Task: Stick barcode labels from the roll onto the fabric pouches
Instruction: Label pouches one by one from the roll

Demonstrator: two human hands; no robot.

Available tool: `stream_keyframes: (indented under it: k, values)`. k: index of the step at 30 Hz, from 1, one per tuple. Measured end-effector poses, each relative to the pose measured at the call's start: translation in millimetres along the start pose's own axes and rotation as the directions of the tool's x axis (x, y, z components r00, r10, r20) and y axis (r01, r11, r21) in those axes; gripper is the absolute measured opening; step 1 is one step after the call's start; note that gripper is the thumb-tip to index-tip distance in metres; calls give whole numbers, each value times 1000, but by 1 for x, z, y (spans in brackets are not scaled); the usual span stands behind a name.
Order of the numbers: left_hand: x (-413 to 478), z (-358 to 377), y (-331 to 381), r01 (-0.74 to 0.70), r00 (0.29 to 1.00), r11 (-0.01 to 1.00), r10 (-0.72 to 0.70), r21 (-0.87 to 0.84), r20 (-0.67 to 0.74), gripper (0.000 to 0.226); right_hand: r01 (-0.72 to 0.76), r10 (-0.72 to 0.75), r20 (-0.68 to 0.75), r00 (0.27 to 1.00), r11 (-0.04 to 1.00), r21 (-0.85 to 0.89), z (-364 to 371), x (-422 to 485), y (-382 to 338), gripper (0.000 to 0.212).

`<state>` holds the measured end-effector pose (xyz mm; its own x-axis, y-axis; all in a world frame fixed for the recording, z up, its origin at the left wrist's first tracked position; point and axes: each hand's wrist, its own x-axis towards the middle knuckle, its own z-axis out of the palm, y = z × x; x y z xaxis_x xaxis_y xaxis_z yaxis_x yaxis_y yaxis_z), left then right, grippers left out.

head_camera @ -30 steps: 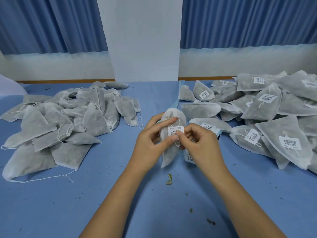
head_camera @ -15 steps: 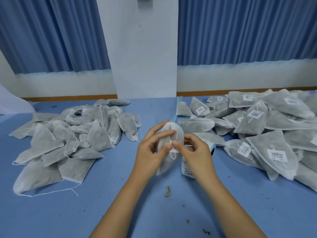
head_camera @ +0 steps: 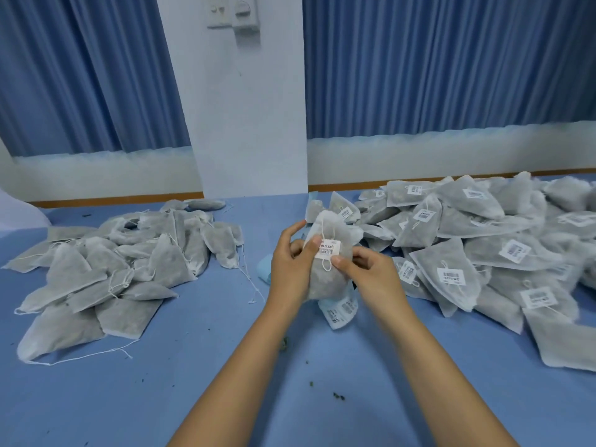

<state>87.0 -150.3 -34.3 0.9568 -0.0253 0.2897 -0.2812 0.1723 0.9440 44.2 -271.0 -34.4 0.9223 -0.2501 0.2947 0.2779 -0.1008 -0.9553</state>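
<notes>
Two-handed: pinching pouch (head_camera: 325,282) off table (head_camera: 225,366) with right hand (head_camera: 371,274), thumbing label (head_camera: 329,250) flat with left hand (head_camera: 290,262), probably to seat adhesive.

Left hand (head_camera: 292,266) and right hand (head_camera: 371,274) hold a pouch (head_camera: 329,253) upright, thumbs at its barcode label (head_camera: 329,249).

My left hand (head_camera: 290,269) and my right hand (head_camera: 374,279) are both bare, and so are my left forearm (head_camera: 238,366) and my right forearm (head_camera: 435,366), all the way down to the lower edge of the view. The arms are slim and smooth, and they look wider near the camera. The fingers are slender. The nail of my left thumb (head_camera: 315,243) and the nail of my right thumb (head_camera: 336,260) are cut short and have a plain, natural look.
</notes>
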Motion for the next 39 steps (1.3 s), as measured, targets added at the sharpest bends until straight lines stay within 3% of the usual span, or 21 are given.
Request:
stream_keyframes:
  k: [2,4,9,11,14,16,19,20,21,23,25,28,31,35,39]
  values:
    - [0,13,6,-7,1000,997,4,78,31,24,10,-7,-60,998,998,59,-9,0,-3,6]
    - [4,22,11,-28,998,964,12,265,63,18,-1,13,-98,995,993,116,-17,1,-5,7]
    - [11,41,26,-68,997,873,42,484,64,35,-63,72,-138,988,995,72,-33,6,-10,13]
    - [12,40,30,14,989,856,-88,517,119,34,-180,184,-81,980,982,55,-42,7,-10,15]
    - [8,34,31,207,894,812,-383,545,231,26,-397,397,35,917,918,-16,-56,7,-6,18]
    - [7,33,30,314,860,821,-459,477,224,22,-453,449,83,890,891,30,-60,10,-5,19]
    - [14,37,34,437,884,899,-427,-13,189,17,-346,381,22,924,813,468,-54,31,-9,12]
    - [19,37,35,433,897,890,-411,-143,163,16,-283,363,-34,931,779,559,-51,40,-9,11]
    - [23,36,34,410,911,897,-394,-162,123,15,-242,357,-97,929,785,570,-48,48,-8,10]
    - [28,32,30,353,935,936,-351,-14,54,16,-258,366,-181,913,860,441,-41,56,0,12]
    - [30,24,24,294,954,951,-298,100,29,33,-332,387,-165,907,899,285,-34,54,11,18]
    - [29,8,18,187,982,966,-188,178,-10,24,-324,339,-149,929,939,117,-18,43,25,10]
    - [25,-7,10,130,991,962,-131,241,-13,20,-268,278,-220,935,961,74,9,33,24,19]
    - [10,-23,-3,18,995,925,-53,379,84,26,-216,210,-95,973,975,-47,56,23,18,17]
    - [5,-52,-9,-80,996,888,50,453,78,30,-198,190,-84,978,974,-106,93,18,22,21]
